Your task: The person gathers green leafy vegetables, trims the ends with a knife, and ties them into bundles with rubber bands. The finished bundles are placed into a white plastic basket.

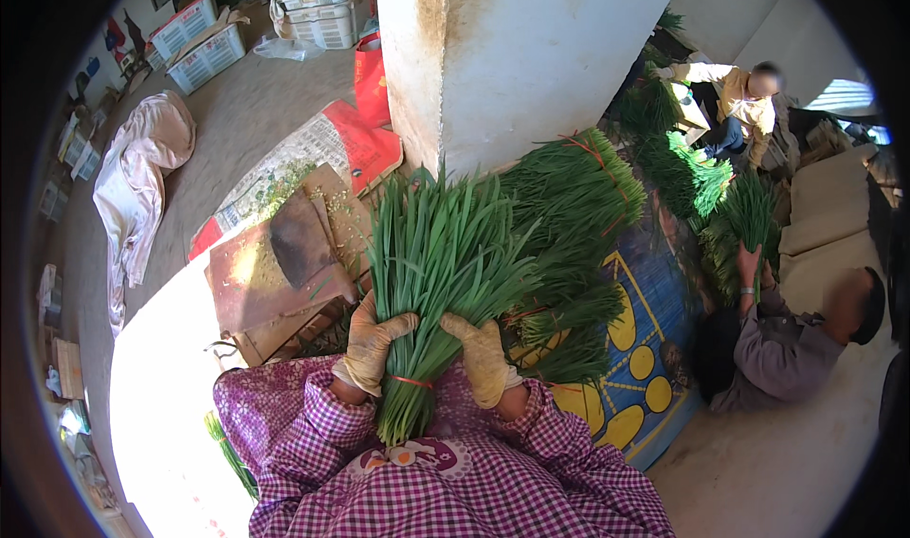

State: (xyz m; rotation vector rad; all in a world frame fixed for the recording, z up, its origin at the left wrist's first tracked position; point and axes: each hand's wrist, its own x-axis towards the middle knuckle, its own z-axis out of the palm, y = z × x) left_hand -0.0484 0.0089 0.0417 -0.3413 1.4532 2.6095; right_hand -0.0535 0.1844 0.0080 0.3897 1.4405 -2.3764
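Between my gloved hands stands a bunch of green garlic chives, its leaves fanned upward and a red band around its lower stems. My left hand grips the bunch's left side, thumb across the leaves. On the right side, my right hand holds it the same way. The cut ends rest near my checked apron. A broad cleaver-like blade with a wooden handle lies on a board to the left. Larger tied bundles of chives are piled at the right, beside a white pillar.
A blue and yellow mat lies under the bundles. At the right, a co-worker holds chives; another person sits farther back. The white pillar rises ahead. Plastic crates, a red bag and a crumpled cloth are at the left.
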